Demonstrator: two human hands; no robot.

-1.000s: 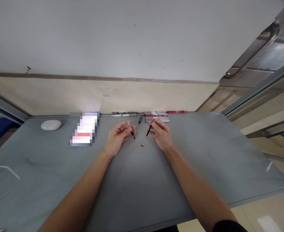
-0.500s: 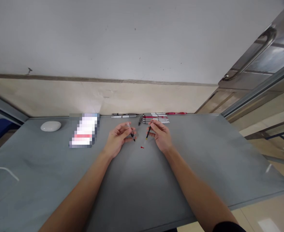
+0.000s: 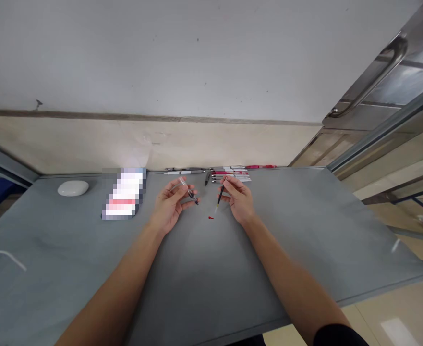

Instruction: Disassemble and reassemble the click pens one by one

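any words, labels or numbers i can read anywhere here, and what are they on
No text can be read in this view.
The white and red item on the grey table is pixelated, so any print on it is lost.
The pens by the wall show white and red bands, too small to read.
The pen barrel in the left hand and the refill in the right hand show no legible marks.

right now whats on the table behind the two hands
A row of pens lies along the table's back edge by the wall, white, red and dark ones. The right hand covers the near ends of a few.
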